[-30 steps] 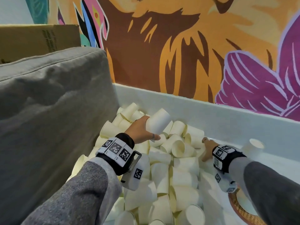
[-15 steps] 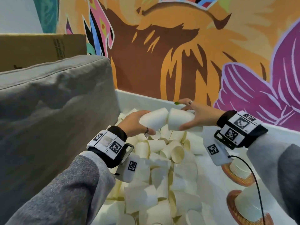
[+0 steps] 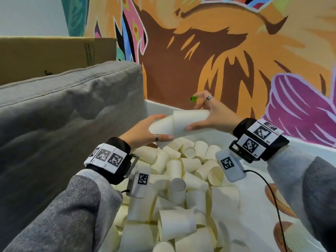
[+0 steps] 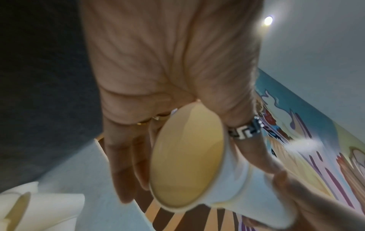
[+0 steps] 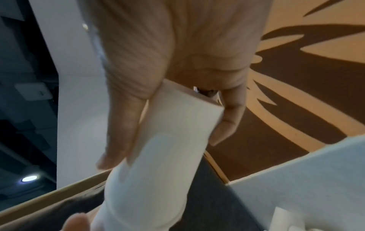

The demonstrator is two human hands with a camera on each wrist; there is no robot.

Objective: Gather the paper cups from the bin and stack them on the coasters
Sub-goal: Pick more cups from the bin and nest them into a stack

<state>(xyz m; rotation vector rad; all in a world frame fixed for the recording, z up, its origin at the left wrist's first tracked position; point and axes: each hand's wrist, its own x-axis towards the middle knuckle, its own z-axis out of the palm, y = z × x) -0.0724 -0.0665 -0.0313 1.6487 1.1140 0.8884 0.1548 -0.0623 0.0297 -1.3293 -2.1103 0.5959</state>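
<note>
Head: hands [image 3: 181,124] above bin rim [image 3: 163,104]

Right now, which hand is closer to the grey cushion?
Left. The left hand holds a cup just beside the grey cushion; the right hand holds its cup farther off, toward the mural.

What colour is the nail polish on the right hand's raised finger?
Bright green nail polish on the right hand, clearest in the head view.

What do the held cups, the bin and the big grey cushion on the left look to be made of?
Cups: thin cream paper, matte, with rolled rims; the left wrist view shows a plain, unprinted inside.
Bin: smooth white wall, probably plastic or coated board; I cannot tell which.
Cushion: grey woven fabric with a piped seam, soft and creased.
</note>
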